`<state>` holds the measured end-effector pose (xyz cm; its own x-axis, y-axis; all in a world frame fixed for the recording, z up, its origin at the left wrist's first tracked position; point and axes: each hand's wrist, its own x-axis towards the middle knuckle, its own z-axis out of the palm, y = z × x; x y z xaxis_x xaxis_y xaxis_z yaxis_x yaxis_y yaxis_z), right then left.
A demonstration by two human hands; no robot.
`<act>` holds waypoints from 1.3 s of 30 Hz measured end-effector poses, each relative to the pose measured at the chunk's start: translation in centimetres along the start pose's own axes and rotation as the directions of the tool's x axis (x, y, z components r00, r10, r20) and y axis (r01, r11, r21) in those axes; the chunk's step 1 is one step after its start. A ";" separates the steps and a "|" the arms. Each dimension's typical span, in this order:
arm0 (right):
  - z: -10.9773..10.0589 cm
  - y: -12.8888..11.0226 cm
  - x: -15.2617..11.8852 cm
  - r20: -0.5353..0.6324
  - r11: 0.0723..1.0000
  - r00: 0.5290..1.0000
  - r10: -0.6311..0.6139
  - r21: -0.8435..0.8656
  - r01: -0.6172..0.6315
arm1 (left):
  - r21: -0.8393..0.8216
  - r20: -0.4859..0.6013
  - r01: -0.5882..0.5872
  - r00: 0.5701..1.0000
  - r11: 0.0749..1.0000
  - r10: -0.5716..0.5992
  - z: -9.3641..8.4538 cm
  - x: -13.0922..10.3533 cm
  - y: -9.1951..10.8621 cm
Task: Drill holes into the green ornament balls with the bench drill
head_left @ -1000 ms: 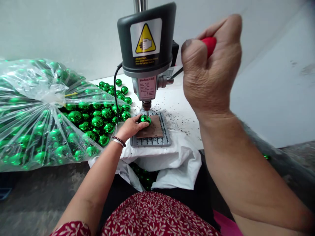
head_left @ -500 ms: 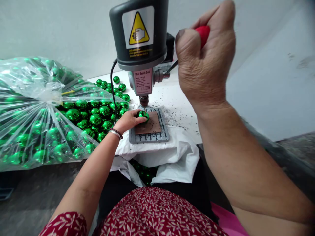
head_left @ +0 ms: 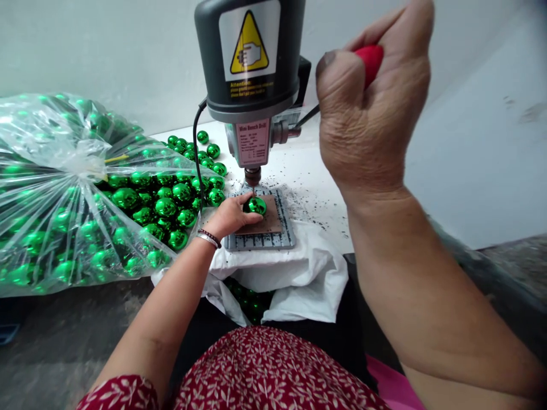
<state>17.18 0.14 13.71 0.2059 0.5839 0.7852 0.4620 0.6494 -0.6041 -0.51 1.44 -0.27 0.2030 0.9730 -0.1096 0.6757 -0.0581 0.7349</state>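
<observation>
My left hand (head_left: 233,216) grips a shiny green ball (head_left: 257,206) between thumb and fingers, over a brown board (head_left: 269,223) on the grey base (head_left: 284,236) of a bench drill (head_left: 252,62). The drill's chuck (head_left: 253,175) is directly above the ball; whether the bit touches it is too small to tell. My right hand (head_left: 371,102), raised at the right of the drill, is wrapped round the red knob (head_left: 371,60) of the drill's lever.
A clear plastic bag (head_left: 77,165) full of green balls lies at the left. Several loose green balls (head_left: 202,136) sit behind it. Dark shavings are scattered over the white table (head_left: 316,193). White cloth (head_left: 307,273) hangs at the front edge, with green balls below. A black cable runs beside the drill.
The ball and my left hand have shifted slightly right on the board, and more of the ball shows. The drill head and my right hand appear a little farther right in view.
</observation>
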 end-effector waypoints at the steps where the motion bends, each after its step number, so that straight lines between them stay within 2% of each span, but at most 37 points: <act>1: 0.0 0.1 -0.1 -0.003 1.000 1.000 -0.006 -0.011 0.006 | -0.041 -0.002 0.010 1.000 0.999 -0.010 0.1 0.0 -0.2; 4: -0.1 0.3 -0.6 -0.028 0.999 1.000 -0.011 -0.050 0.010 | -0.122 -0.016 0.010 1.000 0.992 -0.012 0.5 -0.1 -0.6; 11: -0.2 1.2 -2.1 -0.072 0.983 0.994 -0.085 -0.169 0.072 | -0.189 -0.027 -0.023 0.999 0.982 0.018 1.0 0.0 -1.2; 17: -0.3 2.3 -3.5 -0.112 0.952 0.972 -0.208 -0.251 0.174 | -0.144 0.007 -0.045 0.999 0.989 0.046 0.4 -0.5 -0.5; 24: -0.3 2.9 -4.4 -0.144 0.951 0.971 -0.191 -0.271 0.147 | -0.150 -0.017 -0.056 0.998 0.987 0.054 0.8 -0.3 -1.1; 33: -0.2 4.2 -6.1 -0.197 0.925 0.936 -0.292 -0.308 0.224 | -0.143 -0.029 -0.043 0.999 0.989 0.039 1.1 -0.3 -1.4; 39: 0.2 4.9 -6.9 -0.221 0.929 0.935 -0.279 -0.310 0.203 | -0.129 -0.030 -0.042 0.999 0.991 0.039 1.0 -0.3 -1.4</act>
<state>17.82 -0.58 5.33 0.2542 0.2574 0.9323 0.7386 0.5706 -0.3590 -0.81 0.96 -1.99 0.2080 0.9762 -0.0612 0.5691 -0.0699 0.8193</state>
